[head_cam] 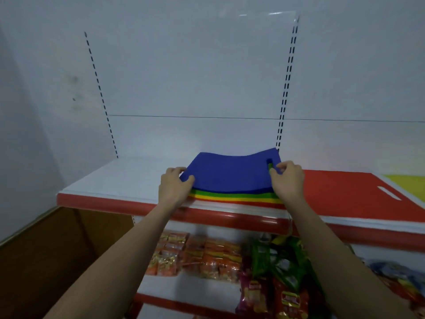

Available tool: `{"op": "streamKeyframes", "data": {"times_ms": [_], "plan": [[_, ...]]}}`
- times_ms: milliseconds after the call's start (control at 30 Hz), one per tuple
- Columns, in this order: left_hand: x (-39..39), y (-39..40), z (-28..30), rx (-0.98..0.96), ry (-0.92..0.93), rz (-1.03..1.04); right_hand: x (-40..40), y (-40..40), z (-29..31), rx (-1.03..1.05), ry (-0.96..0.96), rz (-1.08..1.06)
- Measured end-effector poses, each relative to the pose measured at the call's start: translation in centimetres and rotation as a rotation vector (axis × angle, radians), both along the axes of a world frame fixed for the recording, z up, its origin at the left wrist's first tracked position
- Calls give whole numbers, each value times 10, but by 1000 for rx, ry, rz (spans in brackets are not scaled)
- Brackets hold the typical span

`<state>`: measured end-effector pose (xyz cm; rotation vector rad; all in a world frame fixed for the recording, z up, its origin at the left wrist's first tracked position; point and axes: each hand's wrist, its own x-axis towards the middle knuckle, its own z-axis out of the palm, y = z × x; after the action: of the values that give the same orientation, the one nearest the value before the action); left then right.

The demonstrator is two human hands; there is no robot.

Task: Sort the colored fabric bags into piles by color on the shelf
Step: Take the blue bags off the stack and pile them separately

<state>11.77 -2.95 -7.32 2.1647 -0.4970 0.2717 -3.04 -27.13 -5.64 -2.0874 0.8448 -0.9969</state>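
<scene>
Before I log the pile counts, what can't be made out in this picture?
- Head view: the mixed stack's bag count; blue fabric bag covers it, only green, yellow and red edges show.
- Yellow fabric bag, cut by the right edge.
- Snack packets below: labels blurred.

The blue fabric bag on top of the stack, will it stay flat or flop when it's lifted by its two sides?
The blue fabric bag will probably flop: held at both sides by the left hand and right hand, it already sags in the middle. It looks thin, so likely light. It should peel off the green layer beneath easily, though felt-like cloth may cling.
</scene>
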Motion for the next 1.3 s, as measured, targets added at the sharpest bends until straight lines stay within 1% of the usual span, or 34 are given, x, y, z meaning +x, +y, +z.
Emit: {"op": "streamKeyframes", "data": {"times_ms": [67,167,267,367,533,767,867,933,1000,1067,1100,1133,1167,1200,1300], "plan": [[10,-4,-8,18,10,-39,2,1,-6,2,-38,-69],[20,-6,-20,34,12,-41,3,2,-14,-6,-63,-117],[23,-7,-28,45,-28,-25,2,1,-21,16,-100,-124],[27,-8,-28,18,-3,-22,1,-4,-21,59,-82,-150],[32,-7,-32,19,26,-33,-3,-4,-20,51,-63,-175],[29,-7,-29,88,43,-60,-12,7,-20,29,-161,-206],[29,-10,-22,89,105,-82,-15,11,-20,-10,-128,-191],[30,-12,-11,165,158,-80,-15,12,-17,-11,-111,-151],[29,-11,3,310,111,-40,-15,11,-13,9,-99,-117],[23,-11,16,404,-39,15,-15,10,-4,17,-70,-110],[21,-11,22,414,-106,27,-14,10,1,19,-71,-116],[18,-12,28,405,-144,20,-14,12,8,23,-82,-121],[17,-12,33,370,-139,-11,-15,14,15,26,-98,-121],[18,-12,38,291,-90,-67,-17,18,23,39,-114,-113],[25,-7,49,-87,239,-294,-28,27,43,89,-155,-49]]}}
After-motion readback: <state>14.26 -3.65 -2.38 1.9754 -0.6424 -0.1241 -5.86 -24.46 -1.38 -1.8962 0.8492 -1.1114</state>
